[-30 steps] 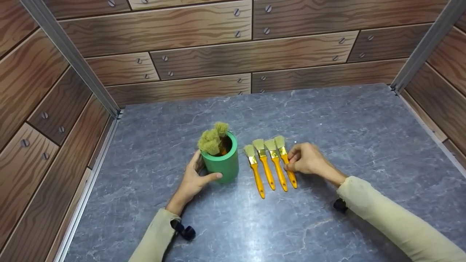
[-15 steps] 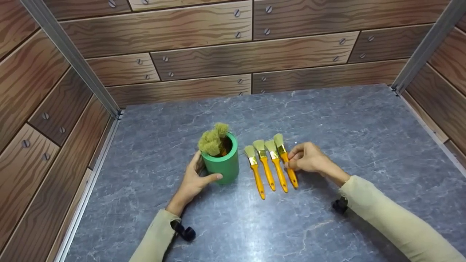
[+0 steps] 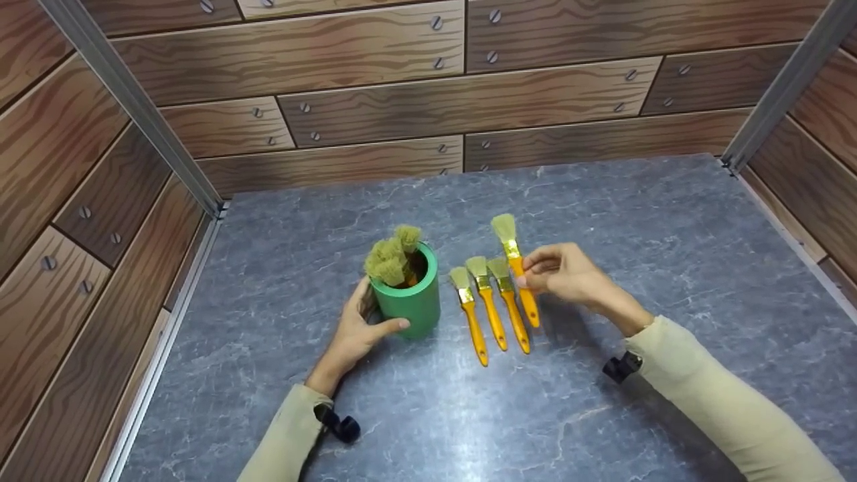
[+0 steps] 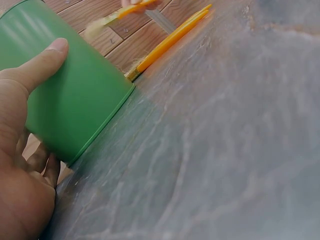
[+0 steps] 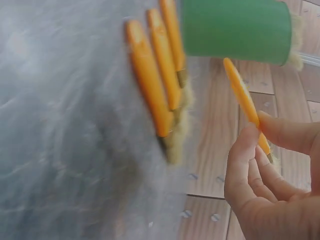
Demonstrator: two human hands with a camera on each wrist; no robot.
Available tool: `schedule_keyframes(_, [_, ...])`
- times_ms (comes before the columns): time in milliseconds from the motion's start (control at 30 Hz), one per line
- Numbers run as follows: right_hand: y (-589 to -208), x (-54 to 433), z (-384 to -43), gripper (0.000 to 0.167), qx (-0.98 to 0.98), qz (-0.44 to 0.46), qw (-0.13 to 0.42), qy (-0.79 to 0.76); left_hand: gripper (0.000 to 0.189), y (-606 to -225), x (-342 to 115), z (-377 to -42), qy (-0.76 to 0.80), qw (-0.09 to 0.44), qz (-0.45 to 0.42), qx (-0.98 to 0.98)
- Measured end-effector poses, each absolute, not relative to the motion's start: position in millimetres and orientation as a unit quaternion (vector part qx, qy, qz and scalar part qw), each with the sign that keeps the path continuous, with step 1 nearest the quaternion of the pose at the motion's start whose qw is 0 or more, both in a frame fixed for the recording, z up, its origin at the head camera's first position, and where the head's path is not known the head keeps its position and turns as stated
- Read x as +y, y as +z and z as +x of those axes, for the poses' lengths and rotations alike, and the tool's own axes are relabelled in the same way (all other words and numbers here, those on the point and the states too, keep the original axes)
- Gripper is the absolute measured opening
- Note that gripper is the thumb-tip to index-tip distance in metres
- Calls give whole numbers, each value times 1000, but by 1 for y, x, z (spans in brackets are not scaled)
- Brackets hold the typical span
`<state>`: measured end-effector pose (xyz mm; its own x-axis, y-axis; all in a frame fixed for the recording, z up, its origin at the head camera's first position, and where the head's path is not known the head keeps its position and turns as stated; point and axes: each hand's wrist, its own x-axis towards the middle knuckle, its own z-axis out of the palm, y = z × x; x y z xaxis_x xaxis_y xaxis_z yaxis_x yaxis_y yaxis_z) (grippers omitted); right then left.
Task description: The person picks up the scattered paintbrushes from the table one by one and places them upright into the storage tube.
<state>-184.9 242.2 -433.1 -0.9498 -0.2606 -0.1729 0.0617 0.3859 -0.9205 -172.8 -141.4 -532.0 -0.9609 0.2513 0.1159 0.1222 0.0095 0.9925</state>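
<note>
A green cylindrical pot (image 3: 410, 311) stands upright on the table, with several paintbrushes (image 3: 388, 261) in it, bristles up. My left hand (image 3: 355, 331) holds the pot's near left side, thumb across the front, as the left wrist view also shows. My right hand (image 3: 566, 274) pinches a paintbrush (image 3: 525, 294) by its orange handle between thumb and fingertips. That brush is off the table, its bristles pointing away from me. Three more paintbrushes (image 5: 149, 80) lie side by side between the pot and my right hand, handles toward me.
The grey marbled table (image 3: 301, 234) meets wood-patterned walls (image 3: 375, 73) at the back and both sides. Metal posts (image 3: 144, 114) stand at the rear corners. A dark wrist camera (image 3: 338, 423) sits at each sleeve cuff.
My right hand has lifted the rightmost paintbrush off the table, moving it up and slightly away from me. My left hand and the pot have stayed in place.
</note>
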Motion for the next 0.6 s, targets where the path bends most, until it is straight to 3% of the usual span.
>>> schedule_keyframes(600, [-392, 212, -190, 27, 791, -125, 97, -591, 111, -534, -142, -174, 692, 46, 139, 707])
